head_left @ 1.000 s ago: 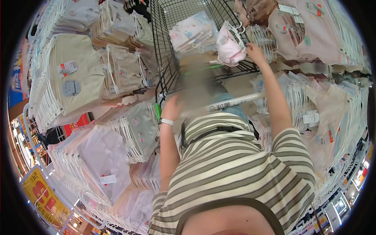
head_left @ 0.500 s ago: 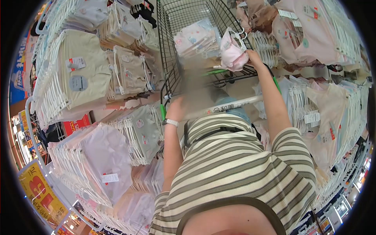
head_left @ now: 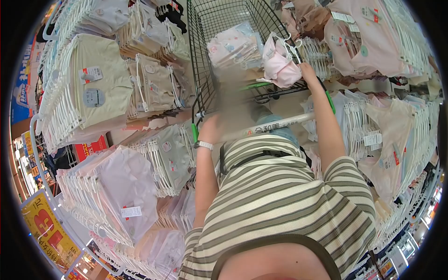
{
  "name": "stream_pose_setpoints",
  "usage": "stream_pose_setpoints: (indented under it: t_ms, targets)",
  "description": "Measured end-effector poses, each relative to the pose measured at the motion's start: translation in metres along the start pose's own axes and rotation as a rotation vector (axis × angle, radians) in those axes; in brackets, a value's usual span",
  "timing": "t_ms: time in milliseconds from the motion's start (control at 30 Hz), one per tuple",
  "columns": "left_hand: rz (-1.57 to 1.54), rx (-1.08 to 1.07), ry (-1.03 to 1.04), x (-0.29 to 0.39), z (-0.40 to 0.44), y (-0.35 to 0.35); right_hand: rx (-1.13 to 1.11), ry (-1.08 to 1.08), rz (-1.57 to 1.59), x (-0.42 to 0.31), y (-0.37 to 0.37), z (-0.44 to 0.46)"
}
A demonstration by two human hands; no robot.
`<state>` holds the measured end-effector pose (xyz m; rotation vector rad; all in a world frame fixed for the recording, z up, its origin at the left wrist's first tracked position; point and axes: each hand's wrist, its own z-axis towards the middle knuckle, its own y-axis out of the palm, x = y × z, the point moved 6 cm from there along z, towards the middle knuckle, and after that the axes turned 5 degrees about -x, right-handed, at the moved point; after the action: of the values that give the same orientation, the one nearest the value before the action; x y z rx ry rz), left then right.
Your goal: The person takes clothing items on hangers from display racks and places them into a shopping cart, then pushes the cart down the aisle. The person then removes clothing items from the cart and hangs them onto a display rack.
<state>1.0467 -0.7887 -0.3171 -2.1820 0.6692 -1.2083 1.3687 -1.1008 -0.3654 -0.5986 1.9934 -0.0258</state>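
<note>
A black wire shopping cart [head_left: 198, 70] with green corner pieces stands in front of me. My right hand [head_left: 308, 74] is closed on pink garments [head_left: 282, 67] on white hangers, held over the cart's near right corner. My left hand [head_left: 210, 129] is at the left end of the cart's pale handle bar [head_left: 280, 125]; a grey blur covers its fingers. Inside the cart lies a pile of pale printed garments [head_left: 235, 45] on hangers.
Racks of hanging underwear flank the cart: beige briefs [head_left: 105, 70] and lilac briefs [head_left: 126, 182] on the left, pink tops [head_left: 368, 37] and beige tops [head_left: 387, 126] on the right. A yellow price sign [head_left: 51, 228] stands at lower left.
The cart has shifted slightly down and right in view since the first frame. My right hand and the pink garments have moved a little right and down.
</note>
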Motion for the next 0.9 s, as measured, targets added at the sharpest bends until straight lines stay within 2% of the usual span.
stream_pose_setpoints:
  t_ms: [33, 133, 467, 633, 700, 767, 800, 900]
  targets:
    - [0.007, -0.004, -0.002, 0.001, 0.000, 0.000, -0.020, -0.019, -0.090, -0.008, -0.003, -0.008]
    - [0.010, -0.018, -0.005, 0.003, 0.000, 0.000, -0.081, -0.002, -0.084, -0.013, -0.014, -0.026]
    - [0.023, -0.035, -0.011, 0.009, 0.000, -0.002, 0.001, 0.036, 0.002, -0.039, -0.045, -0.088]
    - [0.009, -0.045, -0.002, 0.008, 0.001, -0.001, 0.019, -0.060, 0.190, -0.061, -0.064, -0.112]
    - [0.000, -0.048, 0.011, 0.015, 0.001, -0.004, 0.036, -0.103, 0.122, -0.066, -0.077, -0.113]
    - [-0.036, -0.094, -0.040, 0.018, -0.001, -0.006, 0.191, -0.293, 0.001, -0.088, -0.096, -0.120]
    - [-0.037, -0.096, -0.039, 0.018, -0.001, -0.006, 0.192, -0.291, -0.001, -0.097, -0.100, -0.122]
    - [-0.032, -0.088, -0.033, 0.016, 0.000, -0.004, 0.359, -0.442, -0.544, -0.139, -0.111, -0.133]
